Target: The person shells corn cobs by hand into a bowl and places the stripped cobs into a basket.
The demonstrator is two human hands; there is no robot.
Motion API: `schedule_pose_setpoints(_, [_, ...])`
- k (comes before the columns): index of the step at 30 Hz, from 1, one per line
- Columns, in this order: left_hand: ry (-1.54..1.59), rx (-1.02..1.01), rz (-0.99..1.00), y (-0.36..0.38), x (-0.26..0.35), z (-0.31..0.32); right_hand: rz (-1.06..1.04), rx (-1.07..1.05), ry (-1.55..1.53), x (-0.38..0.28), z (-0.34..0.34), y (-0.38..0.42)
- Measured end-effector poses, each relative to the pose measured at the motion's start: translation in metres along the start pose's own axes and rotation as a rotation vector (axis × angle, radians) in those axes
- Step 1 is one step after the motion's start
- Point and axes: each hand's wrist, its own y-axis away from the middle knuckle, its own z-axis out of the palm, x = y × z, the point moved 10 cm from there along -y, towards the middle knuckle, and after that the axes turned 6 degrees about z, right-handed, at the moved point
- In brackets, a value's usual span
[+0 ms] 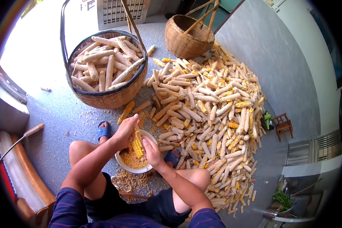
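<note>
My left hand (126,131) is closed around the upper end of a corn cob (138,144) that still carries rows of yellow kernels. From the other side my right hand (152,152) grips the same cob lower down, fingers bent against it. The cob is tilted above a white bowl (134,170) on the floor between my feet. Loose yellow kernels (130,161) lie inside the bowl. Parts of the cob are hidden by my fingers.
A large heap of mostly bare cobs (212,114) spreads to the right. A tall-handled basket (102,99) full of bare cobs stands ahead left, a second woven basket (178,40) behind the heap. Kernels scatter the floor; a wooden bench (26,167) is at left, a small chair (283,125) at right.
</note>
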Motion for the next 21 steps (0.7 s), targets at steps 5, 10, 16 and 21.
schedule_pose_setpoints(5, [-0.241, 0.024, 0.203, -0.008, 0.002, -0.006, -0.335, 0.061, 0.496, -0.023, 0.009, 0.003])
schedule_pose_setpoints(10, [-0.225, 0.014, 0.158, -0.009, -0.002, -0.008, -0.213, 0.113, 0.507, -0.013, -0.010, -0.003])
schedule_pose_setpoints(16, [-0.350, -0.002, 0.242, -0.006, 0.000, -0.003, -0.133, 0.120, 0.394, 0.003, -0.019, -0.008])
schedule_pose_setpoints(21, [-0.304, -0.132, 0.137, 0.016, 0.003, 0.015, -0.254, 0.194, 0.657, -0.019, -0.006, -0.006])
